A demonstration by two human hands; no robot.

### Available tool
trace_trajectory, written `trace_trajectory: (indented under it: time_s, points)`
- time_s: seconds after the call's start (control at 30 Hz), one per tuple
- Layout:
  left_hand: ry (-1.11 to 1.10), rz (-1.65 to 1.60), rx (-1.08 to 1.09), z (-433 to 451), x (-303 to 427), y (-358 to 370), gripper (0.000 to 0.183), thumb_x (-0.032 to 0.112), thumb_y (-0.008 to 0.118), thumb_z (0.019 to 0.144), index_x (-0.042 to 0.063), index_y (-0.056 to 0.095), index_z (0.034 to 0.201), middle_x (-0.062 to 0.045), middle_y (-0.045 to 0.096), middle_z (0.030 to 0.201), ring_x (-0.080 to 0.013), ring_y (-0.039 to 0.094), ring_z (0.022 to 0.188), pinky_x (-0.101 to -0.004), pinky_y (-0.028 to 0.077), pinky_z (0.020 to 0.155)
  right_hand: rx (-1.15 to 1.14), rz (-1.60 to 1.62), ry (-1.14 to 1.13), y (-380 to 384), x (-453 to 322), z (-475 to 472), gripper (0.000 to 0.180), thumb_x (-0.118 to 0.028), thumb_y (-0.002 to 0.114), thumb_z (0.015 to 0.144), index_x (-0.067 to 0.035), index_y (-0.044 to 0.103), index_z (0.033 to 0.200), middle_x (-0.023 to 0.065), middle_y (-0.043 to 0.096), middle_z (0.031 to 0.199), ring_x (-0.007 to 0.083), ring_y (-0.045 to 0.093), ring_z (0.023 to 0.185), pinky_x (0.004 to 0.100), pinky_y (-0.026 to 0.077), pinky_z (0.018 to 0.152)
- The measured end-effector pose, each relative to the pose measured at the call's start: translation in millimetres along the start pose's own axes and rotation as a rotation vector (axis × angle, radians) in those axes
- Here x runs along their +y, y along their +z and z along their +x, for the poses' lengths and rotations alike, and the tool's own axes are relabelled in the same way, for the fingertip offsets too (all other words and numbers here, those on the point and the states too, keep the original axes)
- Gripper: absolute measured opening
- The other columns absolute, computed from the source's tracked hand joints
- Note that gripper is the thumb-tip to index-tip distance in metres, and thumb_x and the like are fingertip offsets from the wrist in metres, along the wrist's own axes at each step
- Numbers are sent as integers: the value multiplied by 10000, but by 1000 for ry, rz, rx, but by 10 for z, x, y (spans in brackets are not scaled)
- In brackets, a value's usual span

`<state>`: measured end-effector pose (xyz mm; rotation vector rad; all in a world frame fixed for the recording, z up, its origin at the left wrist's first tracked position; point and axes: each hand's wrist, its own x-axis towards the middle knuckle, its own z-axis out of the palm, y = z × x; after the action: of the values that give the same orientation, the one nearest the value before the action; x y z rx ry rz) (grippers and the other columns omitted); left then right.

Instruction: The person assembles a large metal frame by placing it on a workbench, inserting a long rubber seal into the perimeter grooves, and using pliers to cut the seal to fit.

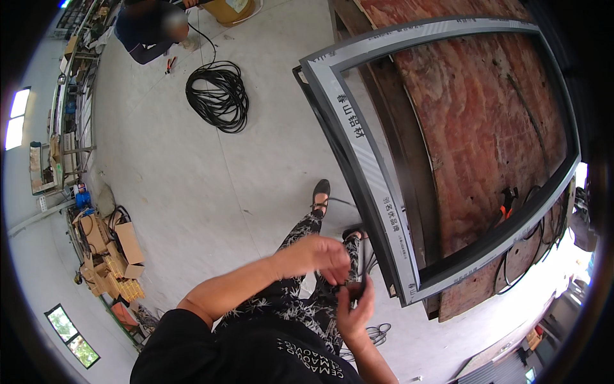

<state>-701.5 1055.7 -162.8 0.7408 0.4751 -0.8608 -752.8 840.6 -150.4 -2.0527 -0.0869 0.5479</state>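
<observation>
A thin black strip (pixel 363 273), probably rubber gasket, is in my right hand (pixel 356 307), pinched between thumb and fingers in front of my thighs. Just above and to its left is my left hand (pixel 322 261), blurred, with its fingers curled down towards the strip. Whether those fingers grip it is hidden. To the right of both hands lies a large rectangular aluminium window frame (pixel 379 177), covered in printed protective film. It rests on a worn, reddish wooden workbench (pixel 479 125), its near side overhanging the edge.
Pliers (pixel 505 207) with orange-and-black handles lie on the bench inside the frame. More black strip (pixel 501 276) hangs over the bench's side. A coil of black strip (pixel 218 96) lies on the floor, near a crouching person (pixel 144 31). Cardboard boxes (pixel 127 245) are piled at left.
</observation>
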Motion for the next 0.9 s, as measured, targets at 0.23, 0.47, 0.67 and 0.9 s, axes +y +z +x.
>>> trace_trajectory:
  time_s: [0.23,0.47,0.67,0.9]
  points:
    - [579,221,767,480,1033,-1191,452,349,485,1003,-41,524,1227,-144,647,1094,-229,649,964,-362,536,870,203,-167,-33,-444,-115,11,197,14,549,901,49,558,1096,64,558,749,97,503,531,231,401,485]
    - [611,13,657,685,1527,-1448,322,291,524,991,-3,604,1095,-91,673,998,-170,648,896,-302,517,847,-83,541,428,-651,-172,78,171,-75,579,929,88,617,960,86,612,666,133,561,565,252,441,533]
    - [601,30,752,723,1561,-1464,294,271,551,975,-10,632,996,-85,674,882,-170,645,784,-304,543,764,-94,615,483,-743,-102,84,269,-190,619,933,79,632,944,67,600,623,105,534,519,222,413,507]
    - [546,115,742,700,1653,-1545,309,320,538,982,27,632,970,-56,671,868,-139,630,762,-292,527,743,-84,576,495,-737,-57,104,265,-199,626,928,66,627,938,64,585,611,111,516,491,229,383,474]
